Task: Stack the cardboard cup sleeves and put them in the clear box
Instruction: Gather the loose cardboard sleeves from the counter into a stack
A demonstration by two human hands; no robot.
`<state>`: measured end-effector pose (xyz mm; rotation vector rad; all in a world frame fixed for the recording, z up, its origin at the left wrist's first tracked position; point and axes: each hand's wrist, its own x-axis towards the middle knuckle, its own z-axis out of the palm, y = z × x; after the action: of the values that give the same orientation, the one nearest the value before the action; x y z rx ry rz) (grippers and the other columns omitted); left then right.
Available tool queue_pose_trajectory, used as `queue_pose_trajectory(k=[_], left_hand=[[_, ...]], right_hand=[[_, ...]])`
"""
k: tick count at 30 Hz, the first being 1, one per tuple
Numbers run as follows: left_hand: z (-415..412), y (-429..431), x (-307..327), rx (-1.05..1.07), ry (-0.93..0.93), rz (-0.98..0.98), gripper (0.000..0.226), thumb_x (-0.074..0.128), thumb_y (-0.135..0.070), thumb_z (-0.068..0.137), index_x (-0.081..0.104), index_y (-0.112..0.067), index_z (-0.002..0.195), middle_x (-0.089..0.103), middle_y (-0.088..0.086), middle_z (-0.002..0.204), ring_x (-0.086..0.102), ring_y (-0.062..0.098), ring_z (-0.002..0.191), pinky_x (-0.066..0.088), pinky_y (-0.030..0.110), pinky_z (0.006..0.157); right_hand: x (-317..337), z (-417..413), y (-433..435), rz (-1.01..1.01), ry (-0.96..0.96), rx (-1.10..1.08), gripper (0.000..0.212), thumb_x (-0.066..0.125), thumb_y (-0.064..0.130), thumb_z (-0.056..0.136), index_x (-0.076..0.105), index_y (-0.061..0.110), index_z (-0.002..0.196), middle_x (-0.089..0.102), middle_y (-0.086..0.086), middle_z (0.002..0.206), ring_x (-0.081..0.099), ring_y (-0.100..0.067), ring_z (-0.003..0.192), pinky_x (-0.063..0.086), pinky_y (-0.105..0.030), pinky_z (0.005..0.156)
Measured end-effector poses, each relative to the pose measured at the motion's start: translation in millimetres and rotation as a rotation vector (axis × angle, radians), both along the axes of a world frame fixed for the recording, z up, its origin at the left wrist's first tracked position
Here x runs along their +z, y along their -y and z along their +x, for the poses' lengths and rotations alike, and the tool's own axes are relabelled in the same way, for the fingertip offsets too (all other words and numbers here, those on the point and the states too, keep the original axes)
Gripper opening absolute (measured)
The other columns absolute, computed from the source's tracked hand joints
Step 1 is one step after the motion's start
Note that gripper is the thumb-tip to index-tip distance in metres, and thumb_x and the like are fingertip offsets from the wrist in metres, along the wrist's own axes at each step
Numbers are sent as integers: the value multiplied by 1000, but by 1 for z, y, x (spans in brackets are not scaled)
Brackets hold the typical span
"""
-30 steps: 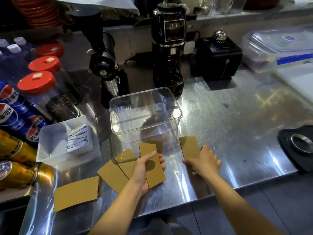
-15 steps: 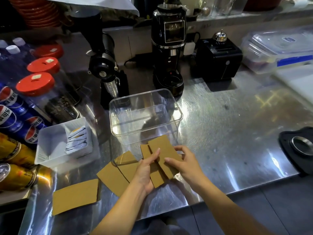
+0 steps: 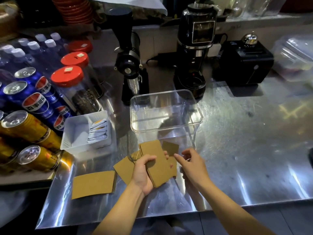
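The steel counter (image 3: 237,150) carries the empty clear box (image 3: 166,112) at centre. Just near of it, the left hand (image 3: 144,172), its grip pinching a small sleeve stack (image 3: 156,164); the right hand (image 3: 191,164), grip spread, holds nothing. Loose sleeves (image 3: 93,184) lie left; uneven edges could let the stack fan apart.

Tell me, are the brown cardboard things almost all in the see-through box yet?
Not yet. The clear box looks empty. The left hand holds a small stack of sleeves, so stacking has started. The right hand is open beside it, holding nothing. Still lying on the counter: one sleeve at the left and another beside the stack. Those need stacking, then everything goes in the box.
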<state>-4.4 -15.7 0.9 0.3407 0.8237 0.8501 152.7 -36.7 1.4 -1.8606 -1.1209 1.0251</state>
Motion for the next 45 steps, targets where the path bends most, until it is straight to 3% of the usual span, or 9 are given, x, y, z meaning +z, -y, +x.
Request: queue_pose_trajectory(k=[2, 6, 12, 17, 24, 27, 35, 39, 45], left_hand=[[-5, 0, 2, 64, 17, -25, 26, 63, -23, 68, 71, -1, 80, 68, 13, 74, 66, 24, 65, 55, 41, 73], [-18, 1, 5, 144, 62, -81, 35, 67, -28, 67, 61, -4, 92, 60, 10, 74, 57, 23, 65, 51, 37, 68], [-29, 0, 5, 250, 41, -100, 34, 67, -21, 66, 64, -6, 96, 59, 6, 65, 59, 18, 61, 51, 37, 65], [-36, -2, 2, 256, 58, -59, 20, 67, -20, 68, 71, -8, 84, 64, 7, 70, 62, 18, 64, 51, 38, 67], [-35, -4, 2, 234, 127, -84, 19, 67, -21, 68, 71, -7, 81, 67, 7, 73, 64, 19, 63, 51, 38, 69], [-34, -5, 2, 226, 120, -98, 24, 68, -22, 67, 68, -6, 86, 68, 8, 74, 64, 20, 65, 52, 39, 70], [-36, -2, 9, 49, 17, -56, 33, 68, -32, 69, 71, -9, 93, 73, 12, 89, 68, 28, 83, 54, 43, 81], [-36, 5, 11, 1, -9, -38, 25, 66, -22, 70, 75, -5, 87, 75, 16, 82, 71, 30, 74, 58, 43, 63], [-53, 8, 6, 25, 48, -37, 38, 55, -9, 67, 69, 0, 101, 73, 18, 91, 69, 32, 79, 58, 43, 70]], right_hand=[[-4, -4, -3, -60, 141, 11, 43, 64, 42, 79, 53, 9, 105, 58, -1, 90, 56, -22, 86, 46, -34, 72], [-10, -18, -10, -152, 439, 86, 66, 63, 57, 71, 45, 8, 111, 56, -11, 115, 52, -30, 107, 45, -43, 87], [-14, -42, -19, -192, 673, 139, 92, 62, 71, 59, 36, 7, 119, 46, -17, 124, 43, -34, 115, 35, -43, 92], [-12, -32, -24, -276, 566, 141, 73, 74, 49, 61, 39, 7, 111, 52, -17, 119, 48, -35, 112, 37, -41, 89], [-9, -8, -20, -93, 114, 38, 10, 60, 19, 84, 55, 10, 82, 60, -3, 80, 58, -26, 82, 44, -33, 66], [-2, -6, -19, 7, 47, 12, 20, 56, 18, 88, 50, 18, 68, 54, 3, 68, 51, -17, 68, 36, -22, 56], [23, -34, -20, 83, -305, 88, 18, 56, 14, 88, 54, 15, 70, 54, -4, 68, 46, -14, 61, 37, -26, 54], [23, -57, -18, 60, -252, 187, 17, 60, 16, 85, 55, 18, 68, 55, 0, 64, 46, -10, 58, 34, -23, 53], [25, -70, -15, 94, -240, 227, 14, 63, 19, 83, 59, 13, 71, 64, 3, 66, 53, 1, 49, 39, -10, 44]])
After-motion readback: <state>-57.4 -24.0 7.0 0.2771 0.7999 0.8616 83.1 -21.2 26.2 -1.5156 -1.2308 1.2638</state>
